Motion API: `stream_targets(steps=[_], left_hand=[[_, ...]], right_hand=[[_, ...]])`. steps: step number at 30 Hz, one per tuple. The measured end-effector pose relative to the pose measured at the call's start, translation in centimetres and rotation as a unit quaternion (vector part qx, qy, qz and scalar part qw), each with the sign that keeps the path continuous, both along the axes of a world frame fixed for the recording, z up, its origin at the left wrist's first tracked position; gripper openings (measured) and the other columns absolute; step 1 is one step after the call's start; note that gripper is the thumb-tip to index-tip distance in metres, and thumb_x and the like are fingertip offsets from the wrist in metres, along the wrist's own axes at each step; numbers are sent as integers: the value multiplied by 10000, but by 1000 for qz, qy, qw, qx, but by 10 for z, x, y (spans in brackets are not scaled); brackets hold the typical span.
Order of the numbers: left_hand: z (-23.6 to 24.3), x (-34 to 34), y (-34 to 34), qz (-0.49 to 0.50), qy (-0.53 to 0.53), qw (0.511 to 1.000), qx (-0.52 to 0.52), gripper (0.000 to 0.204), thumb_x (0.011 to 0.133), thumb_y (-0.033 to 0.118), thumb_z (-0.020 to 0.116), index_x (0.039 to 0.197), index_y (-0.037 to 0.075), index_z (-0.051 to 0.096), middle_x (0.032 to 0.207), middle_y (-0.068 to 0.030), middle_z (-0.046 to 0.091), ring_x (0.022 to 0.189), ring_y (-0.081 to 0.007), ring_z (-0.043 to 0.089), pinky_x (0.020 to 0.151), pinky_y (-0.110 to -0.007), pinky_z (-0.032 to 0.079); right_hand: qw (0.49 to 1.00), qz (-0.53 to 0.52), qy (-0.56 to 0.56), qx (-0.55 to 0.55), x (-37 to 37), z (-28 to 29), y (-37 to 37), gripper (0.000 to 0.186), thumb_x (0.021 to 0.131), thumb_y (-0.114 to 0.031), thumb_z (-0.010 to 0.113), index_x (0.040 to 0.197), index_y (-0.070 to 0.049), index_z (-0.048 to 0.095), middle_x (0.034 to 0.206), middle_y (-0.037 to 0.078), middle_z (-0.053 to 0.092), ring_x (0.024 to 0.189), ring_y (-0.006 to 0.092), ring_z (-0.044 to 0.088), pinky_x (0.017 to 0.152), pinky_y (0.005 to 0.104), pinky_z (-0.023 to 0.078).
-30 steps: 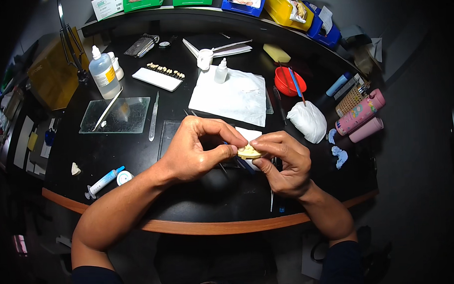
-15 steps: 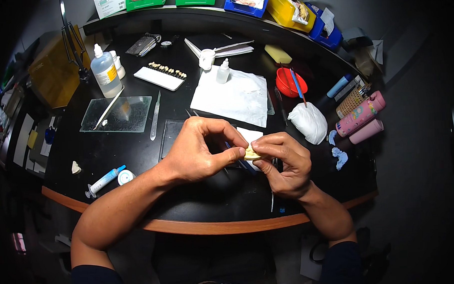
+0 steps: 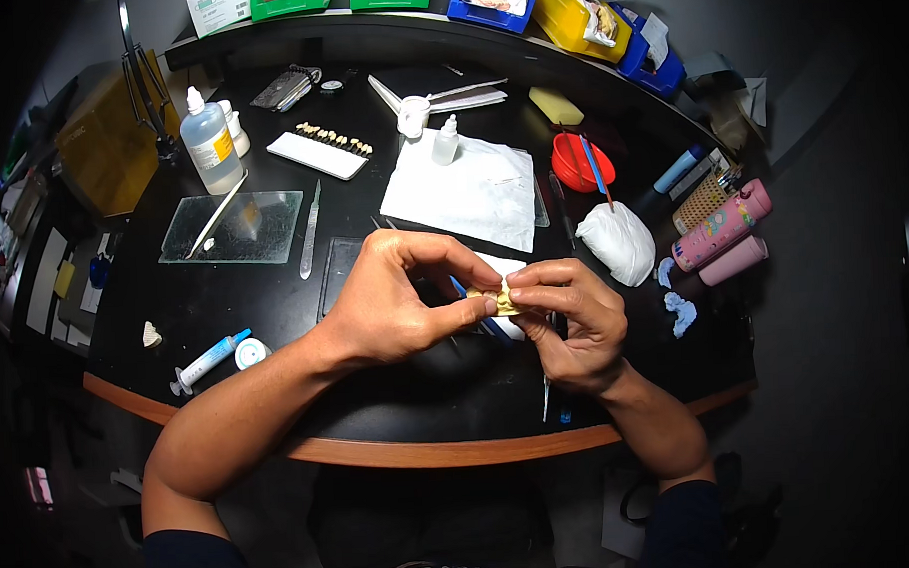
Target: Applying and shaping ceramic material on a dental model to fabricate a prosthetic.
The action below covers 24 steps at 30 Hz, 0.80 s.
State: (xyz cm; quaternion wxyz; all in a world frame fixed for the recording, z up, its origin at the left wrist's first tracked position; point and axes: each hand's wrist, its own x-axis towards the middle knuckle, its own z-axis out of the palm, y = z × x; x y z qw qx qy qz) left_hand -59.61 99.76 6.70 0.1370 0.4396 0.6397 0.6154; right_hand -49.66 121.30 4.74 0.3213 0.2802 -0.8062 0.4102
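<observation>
Both my hands are closed on a small yellow plaster dental model [image 3: 505,306] at the middle front of the black desk. My left hand [image 3: 400,296] pinches it from the left with thumb and index finger. My right hand [image 3: 576,325] grips it from the right, fingers over the top and thumb underneath. Beneath them lie a white pad [image 3: 499,263], a dark board [image 3: 338,263] and some slim tools, partly hidden by my hands. Just beyond lies a white sheet [image 3: 457,199] with a small dropper bottle [image 3: 445,148] standing on it.
Left are a glass slab [image 3: 197,218], large bottle [image 3: 212,147], shade guide [image 3: 315,157] and syringe [image 3: 207,363]. Right are a red bowl [image 3: 571,170], white bag [image 3: 618,248], pink cylinders [image 3: 718,230] and blue moulded pieces [image 3: 683,315]. Coloured bins [image 3: 585,19] line the back ledge.
The model has tilted in my fingers, showing more of its ridged surface. My right hand has shifted slightly to the right, and my left fingertips have edged along with it.
</observation>
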Motion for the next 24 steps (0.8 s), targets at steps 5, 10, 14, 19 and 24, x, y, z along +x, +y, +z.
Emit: stream_targets(steps=[5,10,14,19,24], left_hand=[[-2,5,3,14,-9,999,41,247,818,-5,817,1056,-30,756,1012,-111,773,904,-131,731,792,-261,589],[-7,2,4,-14,-141,990,28,463,839,-46,791,1270,-74,623,1163,-185,719,1039,-199,723,906,-298,614],[1,4,4,-21,-158,987,17,506,832,-46,816,1290,-72,600,1158,-226,712,1068,-224,721,908,-316,623],[6,6,4,-10,-151,988,22,465,817,-70,814,1231,-88,604,1153,-220,712,1072,-231,721,939,-341,627],[3,6,5,-5,-148,988,35,450,815,-87,804,1219,-87,606,1105,-194,723,1080,-236,721,944,-346,623]], right_hand=[[1000,-12,16,-14,1,1,2,326,757,140,779,1028,-42,772,1070,132,714,968,240,728,818,323,604],[1000,-10,19,-3,1,1,4,313,749,159,760,975,-54,798,1075,129,696,969,232,726,795,312,606],[1000,-1,12,-1,4,4,4,321,745,157,768,976,-63,810,1131,144,668,945,187,716,702,257,596],[1000,10,0,-10,4,6,6,316,752,141,784,1003,-50,802,1152,161,658,956,178,713,693,246,616],[1000,13,11,-27,2,4,2,409,762,91,818,1152,-10,746,1148,185,660,996,205,714,748,275,647]])
